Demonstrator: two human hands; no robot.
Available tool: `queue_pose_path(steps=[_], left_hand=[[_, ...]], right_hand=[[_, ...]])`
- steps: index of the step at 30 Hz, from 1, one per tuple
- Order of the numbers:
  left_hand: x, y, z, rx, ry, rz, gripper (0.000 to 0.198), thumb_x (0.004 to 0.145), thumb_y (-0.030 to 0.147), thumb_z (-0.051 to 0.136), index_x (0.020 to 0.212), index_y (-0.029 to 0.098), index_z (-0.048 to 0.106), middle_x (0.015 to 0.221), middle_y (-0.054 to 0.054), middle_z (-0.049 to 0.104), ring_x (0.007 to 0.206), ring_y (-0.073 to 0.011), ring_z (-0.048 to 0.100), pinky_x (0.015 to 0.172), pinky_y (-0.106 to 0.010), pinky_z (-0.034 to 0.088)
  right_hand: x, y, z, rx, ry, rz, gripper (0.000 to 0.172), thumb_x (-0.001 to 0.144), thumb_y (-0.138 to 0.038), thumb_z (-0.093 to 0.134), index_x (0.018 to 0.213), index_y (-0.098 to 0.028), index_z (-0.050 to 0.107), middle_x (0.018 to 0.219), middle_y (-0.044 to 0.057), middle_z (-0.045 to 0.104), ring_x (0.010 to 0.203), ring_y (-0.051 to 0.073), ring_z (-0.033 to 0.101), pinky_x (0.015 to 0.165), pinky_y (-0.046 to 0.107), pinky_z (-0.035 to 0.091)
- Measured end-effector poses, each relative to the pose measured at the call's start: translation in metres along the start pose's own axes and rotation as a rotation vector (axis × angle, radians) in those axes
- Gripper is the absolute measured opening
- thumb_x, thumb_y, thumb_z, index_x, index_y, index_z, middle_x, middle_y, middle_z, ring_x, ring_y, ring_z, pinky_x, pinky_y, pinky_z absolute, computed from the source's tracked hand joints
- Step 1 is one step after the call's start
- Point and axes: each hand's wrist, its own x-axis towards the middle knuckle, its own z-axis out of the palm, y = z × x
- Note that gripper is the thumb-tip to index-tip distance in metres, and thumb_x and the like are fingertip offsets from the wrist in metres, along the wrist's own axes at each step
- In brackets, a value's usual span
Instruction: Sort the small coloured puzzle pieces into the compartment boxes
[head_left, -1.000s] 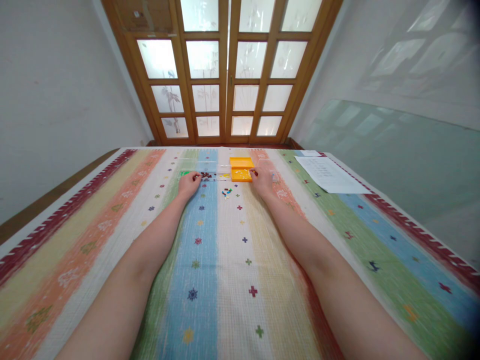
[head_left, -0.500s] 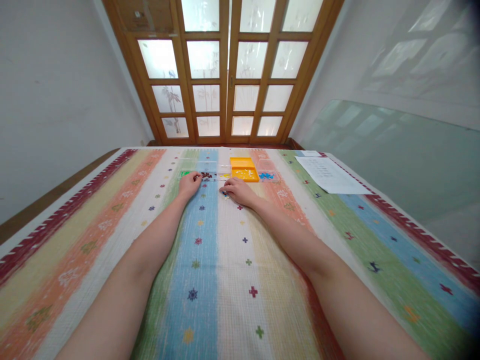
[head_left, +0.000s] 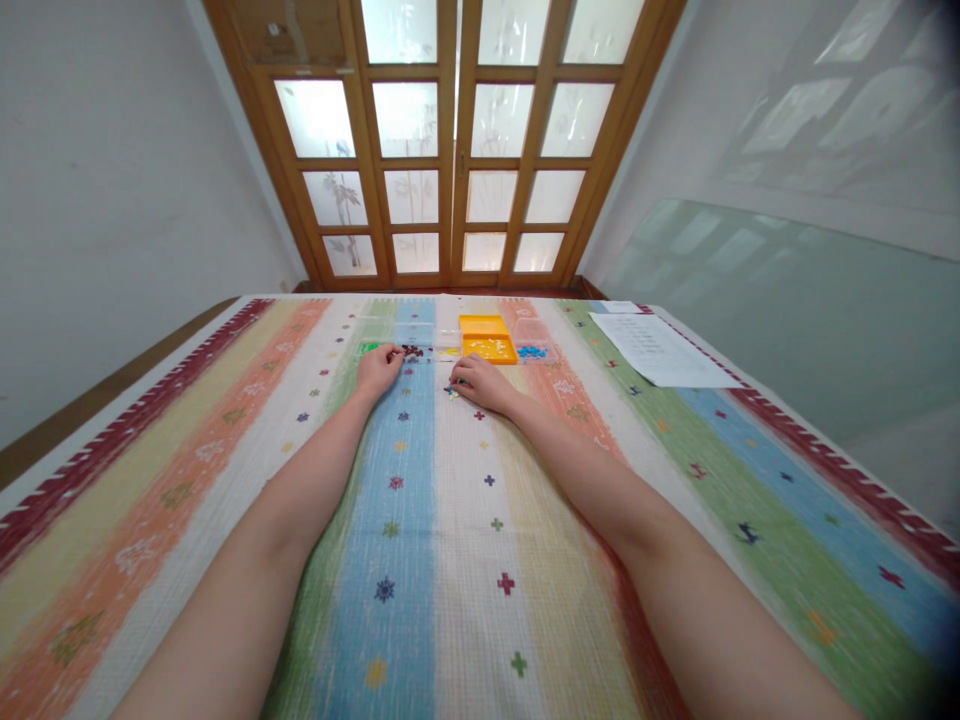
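Far out on the striped cloth, my right hand (head_left: pixel 482 381) lies over a small heap of coloured pieces (head_left: pixel 451 391), fingers curled and pinched at the heap; what they hold is too small to make out. My left hand (head_left: pixel 379 367) rests with curled fingers against the near edge of a clear divided box (head_left: pixel 420 337), beside its dark red pieces (head_left: pixel 412 350) and green pieces (head_left: pixel 367 347). An orange tray (head_left: pixel 487 339) with pale pieces and a cell of blue pieces (head_left: pixel 532 352) sit just beyond my right hand.
A printed sheet of paper (head_left: pixel 656 347) lies at the far right of the striped cloth (head_left: pixel 450 520). Wooden glazed doors (head_left: pixel 442 150) stand behind the table's far edge. A glass panel (head_left: pixel 787 300) runs along the right side.
My right hand has come back from the orange tray's right side to the loose heap in front of it, uncovering the blue pieces. My left hand has stayed put.
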Motion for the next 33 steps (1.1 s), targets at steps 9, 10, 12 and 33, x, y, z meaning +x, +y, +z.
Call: queue_pose_path(steps=[9, 10, 12, 33], left_hand=[[0.0, 0.001, -0.001, 0.006, -0.02, -0.004, 0.028, 0.094, 0.037, 0.056, 0.102, 0.021, 0.078, 0.082, -0.005, 0.073, 0.077, -0.0209, 0.062, 0.07, -0.03, 0.04], [0.0, 0.002, -0.002, 0.01, -0.019, -0.005, 0.028, 0.094, 0.037, 0.056, 0.102, 0.021, 0.078, 0.082, -0.005, 0.073, 0.077, -0.0208, 0.062, 0.07, -0.03, 0.04], [-0.001, 0.003, -0.002, 0.01, -0.016, -0.001, 0.028, 0.094, 0.036, 0.056, 0.102, 0.021, 0.078, 0.082, -0.005, 0.073, 0.076, -0.0207, 0.062, 0.07, -0.03, 0.04], [-0.004, 0.008, -0.006, 0.004, -0.033, -0.019, 0.028, 0.094, 0.035, 0.055, 0.103, 0.022, 0.078, 0.084, -0.005, 0.074, 0.08, -0.0218, 0.063, 0.075, -0.031, 0.043]], right_hand=[[-0.001, -0.003, -0.004, 0.067, -0.046, 0.004, 0.009, 0.096, -0.024, 0.064, 0.097, -0.022, 0.074, 0.109, 0.008, 0.068, 0.107, 0.024, 0.058, 0.097, 0.038, 0.045], [-0.001, -0.003, -0.003, 0.071, -0.042, 0.001, 0.01, 0.096, -0.024, 0.064, 0.097, -0.022, 0.074, 0.109, 0.008, 0.068, 0.107, 0.024, 0.058, 0.097, 0.038, 0.045], [-0.001, -0.002, -0.001, 0.078, -0.023, -0.002, 0.01, 0.096, -0.025, 0.063, 0.095, -0.022, 0.073, 0.108, 0.008, 0.068, 0.106, 0.024, 0.058, 0.096, 0.038, 0.045], [-0.022, 0.07, -0.026, -0.187, 0.398, 0.614, 0.019, 0.095, -0.027, 0.057, 0.097, -0.02, 0.075, 0.106, 0.014, 0.067, 0.113, 0.033, 0.054, 0.1, 0.047, 0.042]])
